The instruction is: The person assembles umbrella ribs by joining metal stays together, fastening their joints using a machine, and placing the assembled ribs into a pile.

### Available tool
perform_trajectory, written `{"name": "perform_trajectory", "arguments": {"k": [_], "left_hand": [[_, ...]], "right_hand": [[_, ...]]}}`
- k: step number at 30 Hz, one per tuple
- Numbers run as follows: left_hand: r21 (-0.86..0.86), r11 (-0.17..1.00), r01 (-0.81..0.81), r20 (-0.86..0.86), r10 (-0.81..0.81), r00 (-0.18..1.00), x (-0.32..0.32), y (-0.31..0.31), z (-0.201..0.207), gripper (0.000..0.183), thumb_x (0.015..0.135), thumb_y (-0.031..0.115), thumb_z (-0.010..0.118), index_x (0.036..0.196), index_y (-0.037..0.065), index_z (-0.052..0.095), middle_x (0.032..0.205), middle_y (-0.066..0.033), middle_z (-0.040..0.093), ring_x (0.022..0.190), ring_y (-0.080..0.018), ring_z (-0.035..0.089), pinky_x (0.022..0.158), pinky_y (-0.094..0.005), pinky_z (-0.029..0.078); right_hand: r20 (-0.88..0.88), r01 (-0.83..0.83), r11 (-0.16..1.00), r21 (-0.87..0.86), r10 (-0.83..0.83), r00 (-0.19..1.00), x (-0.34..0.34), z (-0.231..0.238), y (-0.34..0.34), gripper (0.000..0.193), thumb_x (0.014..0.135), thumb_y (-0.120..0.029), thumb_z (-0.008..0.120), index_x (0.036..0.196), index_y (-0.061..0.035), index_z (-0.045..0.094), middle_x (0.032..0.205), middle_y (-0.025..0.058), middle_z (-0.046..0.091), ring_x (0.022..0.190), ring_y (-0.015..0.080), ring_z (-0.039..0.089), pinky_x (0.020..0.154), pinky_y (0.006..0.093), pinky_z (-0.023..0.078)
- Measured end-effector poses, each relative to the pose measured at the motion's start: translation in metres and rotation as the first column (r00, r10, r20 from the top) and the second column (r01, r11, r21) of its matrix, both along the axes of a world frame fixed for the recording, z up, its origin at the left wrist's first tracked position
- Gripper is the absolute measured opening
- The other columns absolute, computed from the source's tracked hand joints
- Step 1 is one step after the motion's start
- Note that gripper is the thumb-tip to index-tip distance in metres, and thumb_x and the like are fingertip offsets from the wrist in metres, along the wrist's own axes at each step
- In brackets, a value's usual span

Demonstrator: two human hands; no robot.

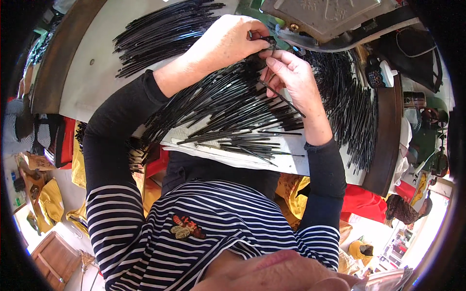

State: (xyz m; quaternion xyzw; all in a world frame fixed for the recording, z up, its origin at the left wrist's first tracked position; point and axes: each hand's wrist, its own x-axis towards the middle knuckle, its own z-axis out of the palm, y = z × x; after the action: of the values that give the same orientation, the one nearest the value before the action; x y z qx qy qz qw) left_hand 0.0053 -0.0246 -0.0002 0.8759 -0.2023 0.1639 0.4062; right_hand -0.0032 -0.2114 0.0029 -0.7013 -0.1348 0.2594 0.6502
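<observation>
Both of my hands meet above the far middle of the table, over a spread of thin black sticks (228, 106). My left hand (238, 39) is closed, its thumb and fingertips pinching a small dark piece (268, 43) that looks like the end of such a stick. Just right of it, my right hand (293, 77) is closed round a thin black stick (286, 99), which slants down past the palm toward the wrist. The thumb of my right hand lies close to the left fingertips. Exactly how the dark piece and the stick join is hidden by the fingers.
More black sticks lie in a bundle (165, 34) at the far left and a dense pile (344, 102) at the right. A grey metal plate (330, 17) overhangs the far edge. A dark patterned mug (377, 72) stands beyond the table's brown right edge (386, 145).
</observation>
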Motion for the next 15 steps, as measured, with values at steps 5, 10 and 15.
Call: {"name": "perform_trajectory", "arguments": {"k": [5,10,15], "left_hand": [[0.054,0.999,0.003,-0.024,-0.002,1.000,-0.001,0.000,0.004,0.030,0.077,0.023,0.066,0.100,0.002,0.064,0.080,-0.0121,0.065,0.066,-0.0179,0.060,0.064,-0.0288,0.049],[-0.112,0.992,0.065,-0.115,-0.077,0.990,0.001,0.005,-0.003,0.031,0.081,0.025,0.063,0.098,-0.001,0.063,0.075,-0.0081,0.064,0.060,-0.0130,0.058,0.057,-0.0247,0.047],[-0.420,0.904,0.085,-0.564,-0.333,0.755,0.002,0.011,0.008,0.029,0.083,0.029,0.062,0.085,0.000,0.065,0.059,-0.0017,0.056,0.042,-0.0048,0.046,0.039,-0.0180,0.032]], "right_hand": [[0.005,0.014,1.000,-0.008,-0.014,1.000,-0.002,0.002,0.001,0.026,0.090,-0.020,0.052,0.103,0.0019,0.055,0.072,0.0077,0.061,0.048,0.0114,0.056,0.043,0.0190,0.042],[-0.004,0.012,1.000,-0.010,-0.012,1.000,-0.001,0.002,0.001,0.026,0.091,-0.020,0.051,0.104,0.0020,0.055,0.073,0.0079,0.060,0.048,0.0112,0.056,0.044,0.0191,0.044],[-0.078,-0.015,0.999,0.041,0.018,0.997,0.001,0.006,0.001,0.026,0.090,-0.018,0.051,0.105,0.0025,0.055,0.074,0.0083,0.060,0.050,0.0107,0.056,0.045,0.0196,0.046]]}}
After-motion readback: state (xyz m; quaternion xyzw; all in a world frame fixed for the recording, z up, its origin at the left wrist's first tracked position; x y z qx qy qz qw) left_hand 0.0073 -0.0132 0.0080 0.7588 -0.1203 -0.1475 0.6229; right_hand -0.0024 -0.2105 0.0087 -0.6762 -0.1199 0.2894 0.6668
